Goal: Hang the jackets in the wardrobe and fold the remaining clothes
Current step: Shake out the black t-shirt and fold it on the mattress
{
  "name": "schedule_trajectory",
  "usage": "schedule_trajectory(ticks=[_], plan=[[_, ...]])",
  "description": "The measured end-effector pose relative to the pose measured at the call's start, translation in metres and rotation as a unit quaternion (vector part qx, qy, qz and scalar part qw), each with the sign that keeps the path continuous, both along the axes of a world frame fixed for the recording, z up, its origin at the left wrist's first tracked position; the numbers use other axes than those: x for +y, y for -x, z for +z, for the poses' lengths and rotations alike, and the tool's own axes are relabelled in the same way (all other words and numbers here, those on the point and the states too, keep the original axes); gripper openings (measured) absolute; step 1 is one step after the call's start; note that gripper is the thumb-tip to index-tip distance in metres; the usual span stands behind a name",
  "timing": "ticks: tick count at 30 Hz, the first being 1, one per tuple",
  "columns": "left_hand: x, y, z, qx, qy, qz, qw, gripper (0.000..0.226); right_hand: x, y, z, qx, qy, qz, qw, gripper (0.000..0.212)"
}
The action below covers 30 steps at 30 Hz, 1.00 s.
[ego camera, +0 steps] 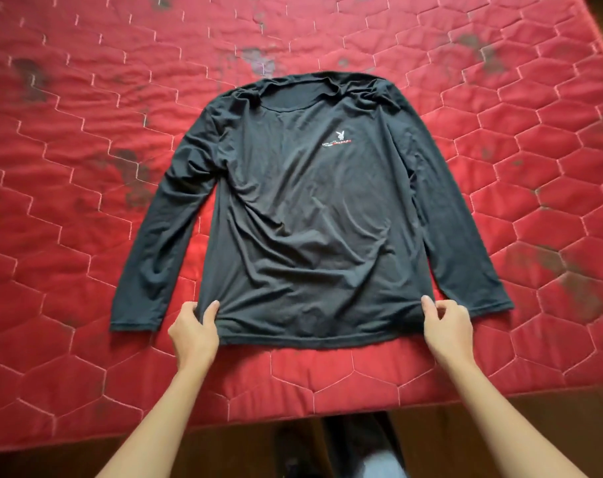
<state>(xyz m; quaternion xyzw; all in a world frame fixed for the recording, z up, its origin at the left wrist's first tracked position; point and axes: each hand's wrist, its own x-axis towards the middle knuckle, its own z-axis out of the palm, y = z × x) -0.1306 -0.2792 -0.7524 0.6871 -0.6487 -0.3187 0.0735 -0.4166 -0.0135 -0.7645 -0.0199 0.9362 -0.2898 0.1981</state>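
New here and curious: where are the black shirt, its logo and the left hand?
black shirt (293, 219), head view, middle of its front.
logo (338, 139), head view, white print on the chest.
left hand (193, 331), head view, back of the hand.

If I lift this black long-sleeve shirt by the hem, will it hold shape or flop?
Likely floppy: the black shirt is thin and wrinkled, bunching where the left hand and right hand pinch its hem. Its sleeves would probably dangle. It seems light.

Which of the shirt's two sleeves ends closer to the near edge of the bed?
The sleeve beside the left hand: its cuff reaches almost as far forward as the hem of the shirt; the other sleeve stops farther back.
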Motion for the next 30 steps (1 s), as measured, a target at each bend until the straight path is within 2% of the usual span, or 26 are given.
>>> schedule_trajectory(ticks=[3,6,12,14,17,21,26,30], plan=[[0.008,-0.02,0.026,0.021,0.015,0.001,1.0,0.033,0.01,-0.006,0.031,-0.024,0.061,-0.046,0.997,0.027],[0.022,-0.044,0.04,0.011,-0.007,0.019,1.0,0.03,0.029,-0.02,0.047,-0.002,0.077,-0.043,0.996,0.024],[0.045,-0.071,0.007,-0.125,-0.128,-0.001,0.984,0.038,0.059,-0.041,0.014,-0.067,-0.039,0.022,0.997,0.023],[0.051,-0.067,0.006,-0.168,-0.125,0.004,0.978,0.035,0.063,-0.043,0.004,-0.079,-0.066,0.042,0.994,0.024],[0.059,-0.056,0.013,-0.199,-0.074,0.003,0.977,0.034,0.068,-0.041,0.005,-0.08,-0.072,0.048,0.993,0.02],[0.062,-0.03,0.031,-0.167,-0.005,-0.047,0.985,0.04,0.071,-0.02,0.019,-0.038,-0.072,0.047,0.996,0.028],[0.06,0.039,0.038,-0.063,0.009,-0.145,0.987,0.029,0.057,0.042,0.025,-0.005,-0.071,-0.031,0.997,0.05],[0.084,0.109,0.018,-0.051,0.024,-0.298,0.953,0.015,0.045,0.102,0.011,-0.011,-0.041,-0.131,0.99,0.07]])
